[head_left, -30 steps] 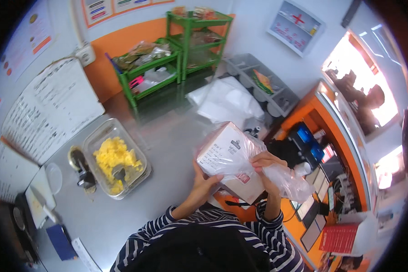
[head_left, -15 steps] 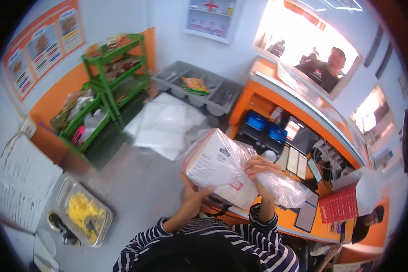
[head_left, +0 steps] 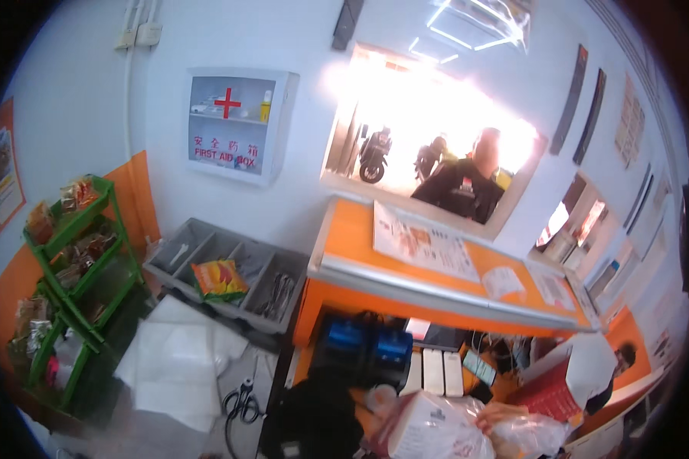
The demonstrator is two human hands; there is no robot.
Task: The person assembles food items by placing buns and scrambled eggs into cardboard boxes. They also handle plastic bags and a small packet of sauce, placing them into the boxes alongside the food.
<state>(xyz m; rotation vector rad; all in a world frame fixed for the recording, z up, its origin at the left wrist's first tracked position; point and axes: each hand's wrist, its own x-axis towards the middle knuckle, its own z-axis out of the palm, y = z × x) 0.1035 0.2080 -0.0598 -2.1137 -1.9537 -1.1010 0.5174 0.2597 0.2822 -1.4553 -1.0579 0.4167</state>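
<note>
White-walled service room with an orange desk under a bright pass-through window; a person in dark clothing waits outside it. Wall cabinet with a red cross hangs left of the window. Green wire rack of snack packets stands at far left, a grey divided tray beside it holds an orange packet and utensils. Stack of white sheets and black scissors lie lower down.

Low in view, right of centre: a white carton in a clear plastic bag, held up at the bottom edge of the picture.

- Right hand: fingers closed on the bag's loose film, to the right of the carton.
- Left hand: only a blurred patch at the carton's left edge; grip cannot be told.

Handling, as judged:
- Carton looks light and stiff-sided, corners likely to dent.
- Film is thin, slick, crinkly; a grip on film alone may let the carton slide or swing.
- Better hold: palm under the base, other hand on a side edge through the bag.
</note>
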